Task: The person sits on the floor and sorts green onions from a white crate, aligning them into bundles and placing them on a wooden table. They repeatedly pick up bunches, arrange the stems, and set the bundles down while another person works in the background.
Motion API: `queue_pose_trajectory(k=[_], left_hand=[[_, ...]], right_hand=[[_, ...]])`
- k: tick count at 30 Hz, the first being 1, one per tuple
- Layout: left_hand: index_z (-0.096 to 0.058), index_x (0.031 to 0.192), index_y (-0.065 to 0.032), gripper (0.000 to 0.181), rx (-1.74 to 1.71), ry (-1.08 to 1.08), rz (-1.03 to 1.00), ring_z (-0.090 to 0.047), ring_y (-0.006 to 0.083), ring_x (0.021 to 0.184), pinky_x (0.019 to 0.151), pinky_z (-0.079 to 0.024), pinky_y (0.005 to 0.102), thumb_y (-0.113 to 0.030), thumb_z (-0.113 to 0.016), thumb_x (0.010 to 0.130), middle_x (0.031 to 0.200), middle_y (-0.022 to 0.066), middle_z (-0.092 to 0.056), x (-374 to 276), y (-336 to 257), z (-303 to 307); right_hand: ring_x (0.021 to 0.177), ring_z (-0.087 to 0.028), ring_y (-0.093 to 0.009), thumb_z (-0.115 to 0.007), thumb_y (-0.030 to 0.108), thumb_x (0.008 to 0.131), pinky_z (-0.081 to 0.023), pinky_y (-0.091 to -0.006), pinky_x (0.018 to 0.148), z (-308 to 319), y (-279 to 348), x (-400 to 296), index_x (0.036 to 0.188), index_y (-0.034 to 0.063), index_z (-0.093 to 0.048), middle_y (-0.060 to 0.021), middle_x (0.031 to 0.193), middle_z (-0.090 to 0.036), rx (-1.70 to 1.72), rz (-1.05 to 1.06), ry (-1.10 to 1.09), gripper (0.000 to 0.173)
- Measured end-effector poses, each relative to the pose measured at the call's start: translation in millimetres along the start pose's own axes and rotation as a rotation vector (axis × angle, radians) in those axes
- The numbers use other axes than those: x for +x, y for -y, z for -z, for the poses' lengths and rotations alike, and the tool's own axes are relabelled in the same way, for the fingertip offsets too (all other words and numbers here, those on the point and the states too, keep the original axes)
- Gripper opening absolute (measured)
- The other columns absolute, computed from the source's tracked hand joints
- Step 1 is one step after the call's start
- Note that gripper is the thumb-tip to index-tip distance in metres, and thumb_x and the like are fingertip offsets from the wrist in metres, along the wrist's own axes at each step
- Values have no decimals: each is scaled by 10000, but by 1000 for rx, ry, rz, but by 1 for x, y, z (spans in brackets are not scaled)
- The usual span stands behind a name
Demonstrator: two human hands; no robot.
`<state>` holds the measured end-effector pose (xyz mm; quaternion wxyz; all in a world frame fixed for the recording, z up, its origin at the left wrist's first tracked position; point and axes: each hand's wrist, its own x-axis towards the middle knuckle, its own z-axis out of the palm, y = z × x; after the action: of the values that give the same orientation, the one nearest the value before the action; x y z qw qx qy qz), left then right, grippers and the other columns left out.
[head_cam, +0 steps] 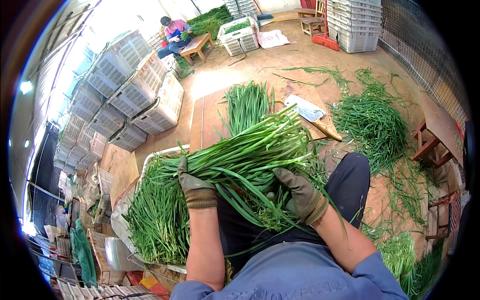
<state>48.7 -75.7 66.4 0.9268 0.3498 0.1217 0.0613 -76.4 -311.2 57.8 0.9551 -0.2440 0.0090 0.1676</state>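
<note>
A thick bunch of garlic chives (247,146) lies slantwise across both my gloved hands above my lap, its pale stem ends to the upper right. My left hand (195,189) holds the leafy end, thumb up along its side. At the stem end is my right hand (302,195), curled against the underside; its fingertips are hidden by hanging leaves. Beyond the bunch, more chives (247,105) rest on a low wooden board (212,120). A cleaver (305,108) with a wooden handle lies on the board's right side.
A crate of chives (161,210) stands at my left. Trimmed leaves (369,127) are heaped on the floor to the right, near a small stool (437,138). Stacked plastic crates (127,90) line the left. A co-worker (176,33) sits at a bench (197,45) behind.
</note>
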Motion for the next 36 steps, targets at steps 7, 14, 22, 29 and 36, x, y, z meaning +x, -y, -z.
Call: queue_pose_trajectory(k=[7, 14, 22, 29, 36], left_hand=[[-624, 1036, -5, 409, -152, 37, 93, -626, 326, 914, 859, -514, 483, -380, -556, 886, 1001, 157, -664, 6, -2, 14], [-622, 1033, -2, 404, -107, 41, 42, -626, 312, 913, 865, -513, 467, -372, -560, 882, 996, 154, -660, 9, 1, 20], [-590, 1132, 9, 488, -135, -25, 66, -608, 373, 972, 887, -494, 522, -409, -511, 893, 1098, 202, -635, 28, -13, 42], [-593, 1179, -23, 481, -140, -96, 32, -597, 390, 1021, 911, -478, 549, -405, -489, 907, 1179, 193, -625, 37, -34, 54], [-598, 1180, -26, 480, -198, 32, 123, -596, 404, 1043, 924, -476, 579, -410, -454, 932, 1187, 199, -626, 41, -43, 54]], right_hand=[[823, -651, -183, -626, 274, 929, -581, -354, 747, 13, -11, 0, 1138, -8, -605, -85, 970, -662, 46, -78, -106, 352], [555, -522, -81, -620, 244, 919, -441, -219, 474, -9, -11, 11, 982, 47, -622, -3, 746, -607, -77, -4, -260, 207], [472, -448, -125, -552, 329, 926, -380, -283, 515, 23, 28, -23, 691, 155, -519, 23, 524, -452, 328, 259, -19, 294], [559, -460, -160, -500, 377, 964, -391, -299, 535, 75, 102, -110, 811, 112, -507, -2, 625, -463, -298, 562, -143, 306], [765, -591, -119, -726, 204, 825, -495, -265, 692, 23, 67, -87, 1247, 34, -542, -15, 879, -633, -1428, 218, -9, 491]])
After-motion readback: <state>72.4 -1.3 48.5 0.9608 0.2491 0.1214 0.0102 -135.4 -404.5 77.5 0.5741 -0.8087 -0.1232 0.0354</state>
